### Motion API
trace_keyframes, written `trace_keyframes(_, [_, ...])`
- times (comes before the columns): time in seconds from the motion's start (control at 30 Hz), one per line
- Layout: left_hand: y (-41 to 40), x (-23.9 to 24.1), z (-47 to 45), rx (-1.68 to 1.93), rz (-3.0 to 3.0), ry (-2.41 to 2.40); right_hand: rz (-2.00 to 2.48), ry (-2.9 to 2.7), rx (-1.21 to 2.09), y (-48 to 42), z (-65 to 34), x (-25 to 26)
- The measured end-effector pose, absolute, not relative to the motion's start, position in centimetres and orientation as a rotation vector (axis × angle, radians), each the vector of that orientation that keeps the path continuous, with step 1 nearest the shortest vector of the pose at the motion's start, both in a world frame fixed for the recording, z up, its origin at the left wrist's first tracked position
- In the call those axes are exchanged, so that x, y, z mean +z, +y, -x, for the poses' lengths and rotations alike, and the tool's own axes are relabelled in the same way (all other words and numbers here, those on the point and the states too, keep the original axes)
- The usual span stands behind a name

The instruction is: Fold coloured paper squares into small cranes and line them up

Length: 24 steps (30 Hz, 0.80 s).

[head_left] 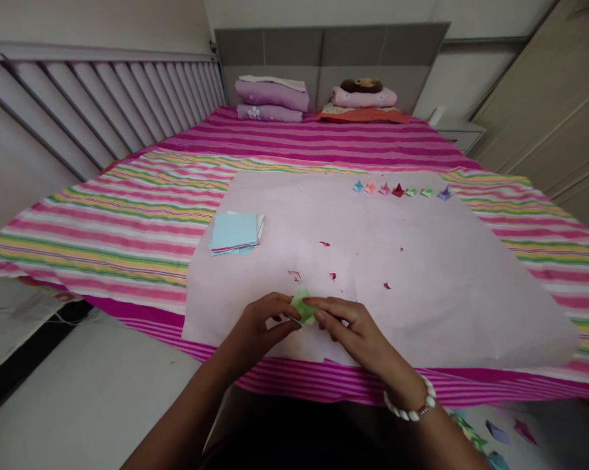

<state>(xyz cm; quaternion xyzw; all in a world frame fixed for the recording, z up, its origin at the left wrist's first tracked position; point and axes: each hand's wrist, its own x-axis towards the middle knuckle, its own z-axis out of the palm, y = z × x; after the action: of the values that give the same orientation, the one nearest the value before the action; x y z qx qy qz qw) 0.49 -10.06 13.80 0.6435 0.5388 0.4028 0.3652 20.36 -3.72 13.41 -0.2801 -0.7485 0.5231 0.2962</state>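
Note:
A small piece of folded light green paper is held between my two hands, just above the near edge of a large pale sheet. My left hand pinches its left side between thumb and fingers. On the other side, my right hand grips the paper's right edge, its index finger lying across the top. A white bead bracelet circles my right wrist. Beyond my left hand lies a stack of square paper, light blue on top.
Several small folded paper pieces, among them a dark red one, form a row at the sheet's far right. Red marks dot the sheet. More colored papers lie on the floor at lower right. Folded bedding sits by the headboard.

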Motion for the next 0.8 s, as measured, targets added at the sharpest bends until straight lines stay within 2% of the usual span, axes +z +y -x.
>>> trace_keyframes(0.2, [-10.2,13.5,-0.3,1.059,-1.431,1.272,0.722,-1.952,1.557,-3.5,-20.7,14.0])
trace_keyframes(0.53, [-10.5,12.8,-0.7,1.065,-1.247,1.187,0.761,-1.934,1.248,-3.5,-20.3,13.5])
trace_keyframes(0.8, [-10.5,13.0,-0.8,1.081,-1.236,1.200,0.772,-1.876,1.337,-3.5,-19.8,13.3])
